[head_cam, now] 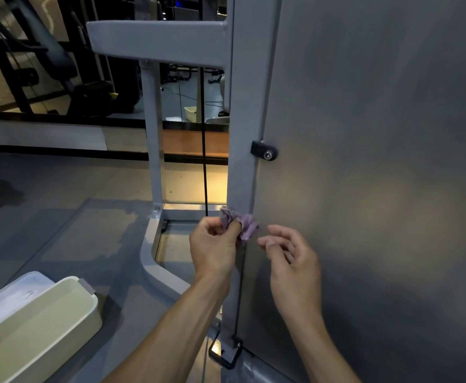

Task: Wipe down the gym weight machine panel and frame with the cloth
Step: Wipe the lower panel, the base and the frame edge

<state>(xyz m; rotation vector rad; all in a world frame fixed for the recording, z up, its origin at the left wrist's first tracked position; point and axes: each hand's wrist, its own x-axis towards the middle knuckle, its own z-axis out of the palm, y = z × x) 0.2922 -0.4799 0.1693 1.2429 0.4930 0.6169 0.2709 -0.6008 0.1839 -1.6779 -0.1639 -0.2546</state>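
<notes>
While the large flat grey metal panel [378,161] fills the right side, the grey painted upright frame post [240,172] stands at its left edge. On the floor sits a cream plastic rectangular tub [35,327]. The left hand [215,247] pinches the crumpled small purple cloth [241,223] against the post. The right hand [292,261] is loose, holding nothing.
</notes>
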